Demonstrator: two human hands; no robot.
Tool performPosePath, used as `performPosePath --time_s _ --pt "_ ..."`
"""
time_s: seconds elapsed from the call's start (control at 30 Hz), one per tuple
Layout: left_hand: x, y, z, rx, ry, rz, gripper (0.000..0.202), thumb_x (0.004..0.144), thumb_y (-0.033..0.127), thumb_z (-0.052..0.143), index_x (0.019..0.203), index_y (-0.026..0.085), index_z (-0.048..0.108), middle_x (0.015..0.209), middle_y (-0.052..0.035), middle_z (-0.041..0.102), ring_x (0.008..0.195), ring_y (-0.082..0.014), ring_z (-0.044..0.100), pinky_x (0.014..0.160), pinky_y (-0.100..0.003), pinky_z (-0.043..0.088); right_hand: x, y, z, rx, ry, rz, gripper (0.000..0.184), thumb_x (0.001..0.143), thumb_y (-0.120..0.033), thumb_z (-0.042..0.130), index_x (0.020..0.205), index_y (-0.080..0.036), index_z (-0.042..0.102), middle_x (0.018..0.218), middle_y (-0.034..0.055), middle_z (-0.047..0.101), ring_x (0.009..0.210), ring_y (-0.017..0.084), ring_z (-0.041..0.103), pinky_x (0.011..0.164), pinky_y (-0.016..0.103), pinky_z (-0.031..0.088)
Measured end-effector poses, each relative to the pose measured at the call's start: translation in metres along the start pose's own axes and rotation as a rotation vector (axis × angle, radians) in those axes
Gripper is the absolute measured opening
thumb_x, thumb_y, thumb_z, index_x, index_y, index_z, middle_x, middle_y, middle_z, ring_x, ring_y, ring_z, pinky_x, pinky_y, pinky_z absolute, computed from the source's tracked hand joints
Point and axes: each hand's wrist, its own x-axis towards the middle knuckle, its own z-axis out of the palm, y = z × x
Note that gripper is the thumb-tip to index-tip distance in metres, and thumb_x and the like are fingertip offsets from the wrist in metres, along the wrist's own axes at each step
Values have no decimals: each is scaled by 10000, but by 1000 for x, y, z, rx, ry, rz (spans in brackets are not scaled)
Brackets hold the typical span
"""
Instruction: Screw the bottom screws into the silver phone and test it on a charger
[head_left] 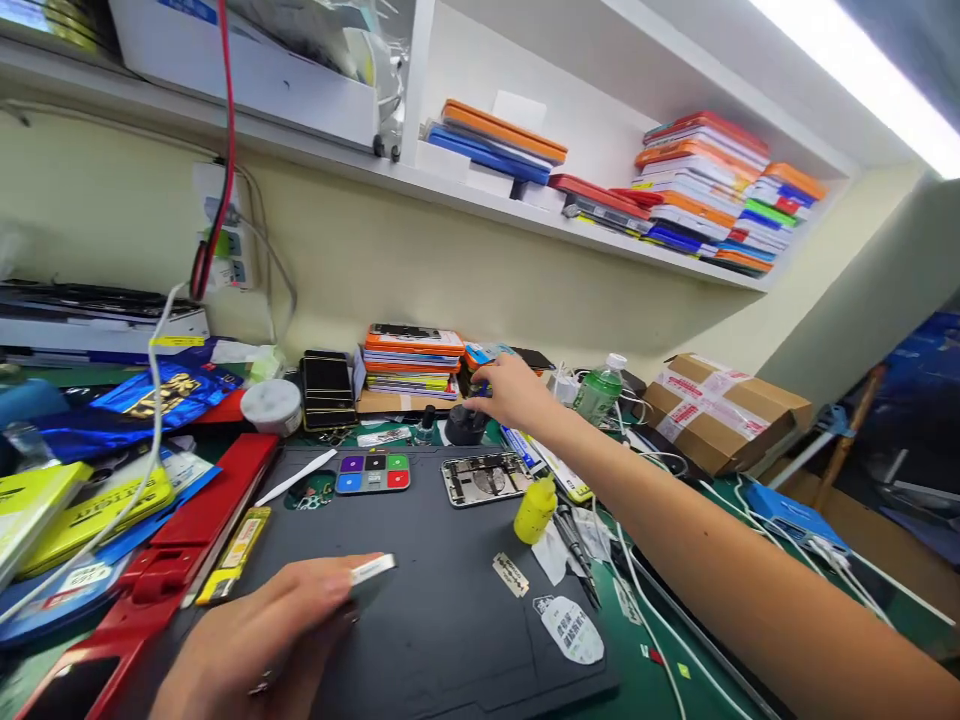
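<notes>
Left hand (255, 630) has a thin white-edged slab (373, 570) pinched in its fingers over the dark mat (450, 640). Right hand (514, 390) is at the black round pot (465, 428) (can't tell if those fingers grip anything). I'd hold the slab steady and keep that forearm clear of the yellow bottle (535, 512).

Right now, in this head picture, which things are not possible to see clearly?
All in the head view:
- Thin piece in the left hand: the fingers hide much of it, and blur softens the rest.
- Right hand, by the black round container: its own fingers hide whether it holds something.
- White label: print too small and blurred.
- Red object: bottom edge cuts it off.
</notes>
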Motion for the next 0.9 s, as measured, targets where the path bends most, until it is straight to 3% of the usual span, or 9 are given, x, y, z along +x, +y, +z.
performPosePath --time_s 0.13,0.33,0.4,0.47,0.53,0.6,0.67,0.77,0.9 --pt "9 0 -3 -119 -208 99 520 882 -84 525 1331 173 464 1247 -93 677 1137 -114 664 932 -188 560 13 1 8 13 5 15 288 887 -349 728 1072 -135 779 1078 169 577 1058 304 552 950 403 421" --pt "12 0 5 -175 -116 114 581 883 -68 560 1395 169 421 1271 -74 667 1155 -102 653 954 -180 550 -12 -27 -20 389 203 173 293 1054 -407 461 1122 -135 548 1098 119 648 1003 238 628 898 406 477" --pt "14 3 6 -168 -83 101 533 895 -47 566 1375 155 450 1228 -61 689 1117 -85 668 998 -161 518 -26 -47 -28 805 188 218 287 1113 -376 284 1196 -135 418 1121 87 683 884 141 699 763 282 559" --pt "14 6 6 -118 -45 28 518 927 -2 561 1400 171 440 1153 -14 718 1038 -41 687 1023 -96 459 -41 -68 -30 1646 105 318 251 1104 -289 351 1189 -96 489 1057 92 709 844 125 721 719 208 575" --pt "14 8 3 -81 -49 -28 548 950 48 560 1459 177 404 1130 5 724 1003 -34 694 995 -73 457 -54 -84 -23 2039 46 445 203 1083 -231 417 1087 -77 549 898 72 709 711 84 695 651 151 559" --pt "12 9 -2 -11 -57 -29 537 966 130 581 1473 160 407 1155 -18 718 1043 -67 689 977 -106 485 -63 -94 -6 1986 -21 405 192 1054 -277 506 1078 -88 527 1020 93 712 724 74 685 677 155 565" --pt "12 11 -6 61 -43 -9 399 993 194 567 1380 158 479 1147 -33 718 1038 -67 682 993 -109 465 -70 -99 15 1619 -7 312 320 991 -342 615 1145 -151 410 1111 77 692 834 107 704 799 233 587" --pt "12 14 -7 84 -39 -21 252 1041 261 516 1281 182 514 1090 1 728 997 -32 669 978 -70 432 -74 -97 45 1192 104 278 337 938 -366 633 1137 -210 409 999 3 676 844 191 690 859 418 549" --pt "9 20 -2 -6 14 -159 230 1059 301 508 1279 238 534 1105 46 714 1029 -37 653 944 -111 466 -76 -92 66 1001 114 226 287 956 -415 567 1135 -240 426 1020 -19 679 871 217 682 823 431 501"
